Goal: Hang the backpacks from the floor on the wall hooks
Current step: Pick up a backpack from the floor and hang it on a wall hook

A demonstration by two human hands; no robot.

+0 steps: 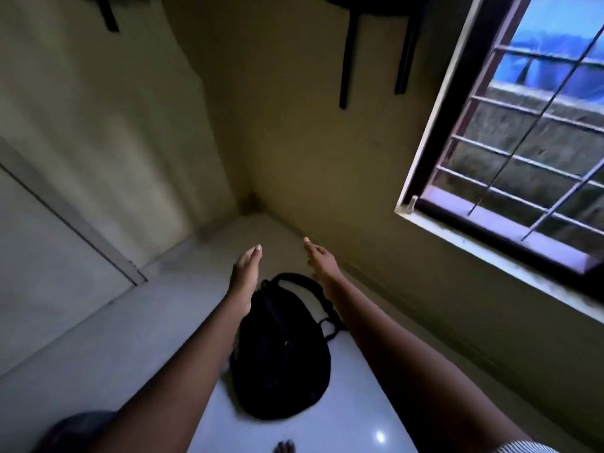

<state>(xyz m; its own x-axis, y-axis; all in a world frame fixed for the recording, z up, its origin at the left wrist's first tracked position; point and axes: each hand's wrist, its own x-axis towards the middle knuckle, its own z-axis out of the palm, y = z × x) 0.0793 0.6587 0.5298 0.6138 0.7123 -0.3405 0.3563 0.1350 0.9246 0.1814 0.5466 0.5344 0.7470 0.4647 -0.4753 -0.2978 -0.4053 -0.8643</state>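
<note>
A black backpack (281,351) lies on the pale tiled floor between my two outstretched arms, its shoulder straps curving out at its far right side. My left hand (245,266) is held above the bag's far left end, fingers straight and holding nothing. My right hand (322,259) hovers past the bag's far right end, also empty with its fingers extended. High on the wall ahead hangs a dark backpack (376,4), cut off by the frame's top edge, with two straps (346,60) dangling from it. Another dark strap (109,11) hangs at top left.
A barred window (523,125) with a dark frame and sill fills the right wall. The room corner (251,197) lies ahead. A pale door or panel (49,250) is on the left. A dark rounded object (78,429) sits at the bottom left. My toes (284,447) show at the bottom.
</note>
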